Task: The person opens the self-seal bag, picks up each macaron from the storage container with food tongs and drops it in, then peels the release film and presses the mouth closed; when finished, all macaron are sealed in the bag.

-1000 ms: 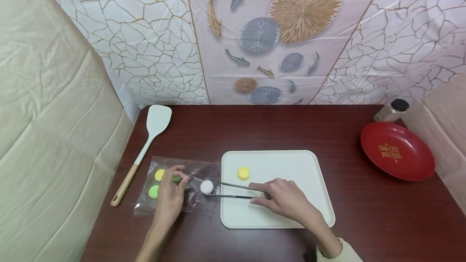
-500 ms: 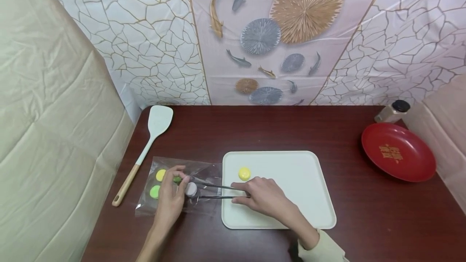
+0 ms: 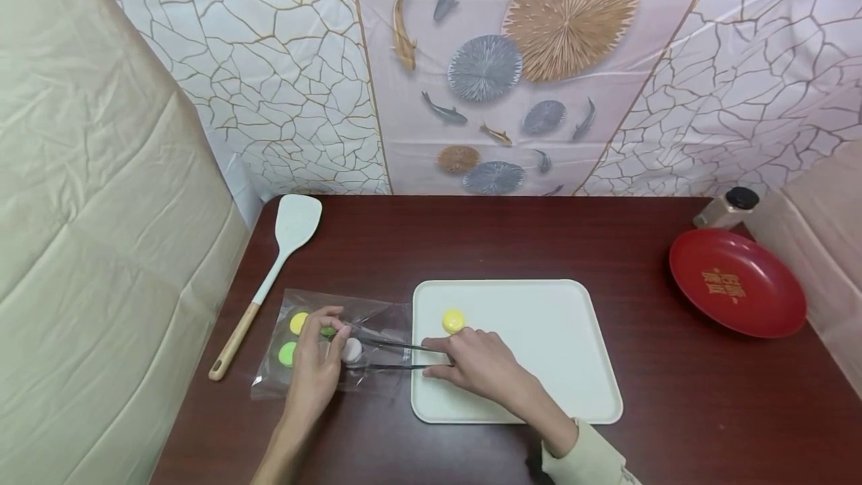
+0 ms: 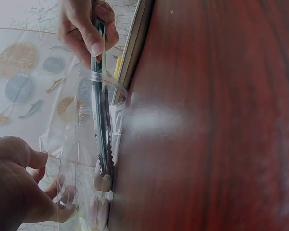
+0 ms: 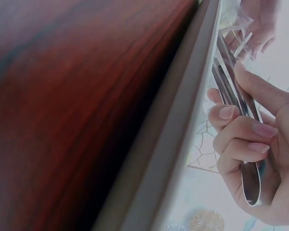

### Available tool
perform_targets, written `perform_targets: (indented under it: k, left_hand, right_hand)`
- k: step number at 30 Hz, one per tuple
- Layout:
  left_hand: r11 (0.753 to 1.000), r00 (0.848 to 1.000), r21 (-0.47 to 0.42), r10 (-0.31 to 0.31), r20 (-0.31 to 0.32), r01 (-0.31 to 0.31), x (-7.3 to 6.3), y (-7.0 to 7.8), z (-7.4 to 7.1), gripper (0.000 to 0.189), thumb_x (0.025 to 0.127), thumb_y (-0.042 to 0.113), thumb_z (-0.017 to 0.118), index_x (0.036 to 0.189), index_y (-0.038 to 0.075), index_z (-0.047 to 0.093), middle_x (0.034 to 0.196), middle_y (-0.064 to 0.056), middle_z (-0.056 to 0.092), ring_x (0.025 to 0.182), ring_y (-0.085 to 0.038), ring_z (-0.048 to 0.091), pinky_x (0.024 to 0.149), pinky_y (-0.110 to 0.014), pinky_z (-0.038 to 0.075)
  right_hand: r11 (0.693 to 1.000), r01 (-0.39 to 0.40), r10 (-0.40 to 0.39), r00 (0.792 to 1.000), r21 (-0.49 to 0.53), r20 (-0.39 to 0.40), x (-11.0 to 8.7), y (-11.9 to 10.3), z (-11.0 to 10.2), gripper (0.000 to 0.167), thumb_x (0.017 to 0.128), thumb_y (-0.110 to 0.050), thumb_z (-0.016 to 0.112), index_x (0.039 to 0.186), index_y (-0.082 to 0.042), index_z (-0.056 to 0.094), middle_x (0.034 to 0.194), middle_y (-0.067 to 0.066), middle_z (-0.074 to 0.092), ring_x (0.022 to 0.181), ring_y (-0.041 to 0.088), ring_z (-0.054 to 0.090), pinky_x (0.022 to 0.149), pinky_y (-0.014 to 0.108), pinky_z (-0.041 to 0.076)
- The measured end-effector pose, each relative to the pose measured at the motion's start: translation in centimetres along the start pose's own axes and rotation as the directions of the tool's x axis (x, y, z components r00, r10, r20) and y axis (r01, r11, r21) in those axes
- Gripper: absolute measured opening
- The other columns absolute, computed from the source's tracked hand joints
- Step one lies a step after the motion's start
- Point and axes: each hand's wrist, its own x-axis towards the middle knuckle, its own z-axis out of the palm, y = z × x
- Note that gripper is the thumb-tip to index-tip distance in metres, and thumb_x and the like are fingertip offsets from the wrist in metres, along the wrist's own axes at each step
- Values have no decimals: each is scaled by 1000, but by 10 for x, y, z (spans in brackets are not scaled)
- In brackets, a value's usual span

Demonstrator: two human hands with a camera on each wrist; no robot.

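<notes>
With curled fingers my left hand (image 3: 315,365) pinches the film of a clear zip bag (image 3: 384,314), lifting its upper layer. My right hand (image 3: 480,365) grips a pair of metal tongs (image 3: 393,367), whose arms reach through the bag's mouth. Between the toothed tips, inside the bag, sits a pale macaron (image 3: 352,351); the left wrist view shows this macaron (image 4: 103,183) low in the film. Farther in are a yellow macaron (image 3: 298,322), a light green macaron (image 3: 287,354) and a darker green one partly hidden by my left fingers.
Right of the bag lies a white tray (image 3: 545,365) carrying a yellow macaron (image 3: 453,320). A white spatula (image 3: 268,279) with a wooden handle lies at the left. At the far right are a red plate (image 3: 761,275) and a black-lidded jar (image 3: 723,209).
My right hand has moved left, carrying the tongs and the pale macaron from the bag's mouth deeper inside. My left hand keeps its place on the film.
</notes>
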Motion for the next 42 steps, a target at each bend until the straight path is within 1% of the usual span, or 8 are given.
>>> perform_targets:
  k: [2, 8, 9, 16, 22, 25, 31, 42]
  left_hand:
    - [1000, 1000, 3, -2, 3, 2, 0, 0, 0, 9, 103, -6, 69, 101, -1, 61, 133, -24, 69, 131, -45, 62, 110, -47, 44]
    - [1000, 1000, -7, -17, 8, 17, 0, 1, 0, 10, 102, -6, 69, 101, -1, 61, 134, -24, 69, 132, -45, 62, 112, -44, 44]
    - [1000, 1000, -8, -20, 9, 21, 0, 1, 0, 10, 102, -6, 69, 101, -1, 61, 134, -23, 69, 132, -45, 62, 112, -43, 44]
    - [999, 999, -14, -34, 14, 34, 0, 1, 1, 10, 103, -6, 69, 100, 0, 62, 135, -22, 69, 133, -43, 62, 112, -46, 43]
    - [1000, 1000, -10, 4, 26, -4, 1, -1, 1, 12, 100, -6, 73, 98, 2, 65, 134, -22, 69, 131, -43, 62, 111, -31, 42]
    - [1000, 999, 1, 5, 39, -5, 1, -2, 1, 12, 98, -6, 75, 96, 4, 67, 135, -21, 68, 132, -43, 61, 113, -35, 41]
    - [1000, 999, 22, -8, 53, 7, 3, -1, 1, 13, 96, -6, 77, 94, 4, 69, 136, -21, 67, 132, -44, 60, 112, -57, 42]
    - [1000, 999, 28, 1, 47, -2, 2, -1, 0, 16, 94, -7, 80, 91, 5, 70, 135, -21, 67, 131, -44, 61, 111, -56, 42]
  right_hand:
    - [999, 33, -33, 999, -2, -24, -1, 10, 9, 42, 98, -45, 82, 131, -21, 79, 82, 0, 74, 63, 11, 50, 50, 35, 43]
    - [999, 49, -47, 997, 23, -52, -13, 17, -5, 40, 97, -47, 82, 129, -22, 79, 70, -10, 63, 62, 5, 46, 51, 30, 42]
    - [999, 19, -18, 999, 37, -39, -17, 11, -18, 39, 96, -42, 85, 127, -20, 80, 66, -12, 58, 61, 3, 44, 51, 28, 39]
    - [999, -48, 48, 996, 7, -74, -47, 37, -44, 42, 94, -42, 86, 131, -23, 81, 66, -20, 45, 62, -3, 37, 53, 23, 33]
    - [984, -176, 177, 976, 15, -127, -72, 63, -52, 41, 93, -43, 87, 129, -26, 82, 67, -20, 46, 61, -3, 36, 54, 24, 33]
    - [972, -233, 235, 962, 26, -137, -83, 75, -55, 43, 92, -45, 88, 130, -26, 81, 69, -19, 49, 61, -2, 38, 55, 26, 35]
    - [953, -302, 303, 944, 28, -134, -97, 90, -58, 47, 90, -47, 89, 132, -26, 81, 72, -18, 51, 65, 0, 43, 59, 29, 38]
    - [957, -291, 289, 953, -7, -89, -100, 97, -55, 50, 90, -46, 89, 133, -23, 81, 73, -13, 51, 73, 7, 49, 63, 38, 44]
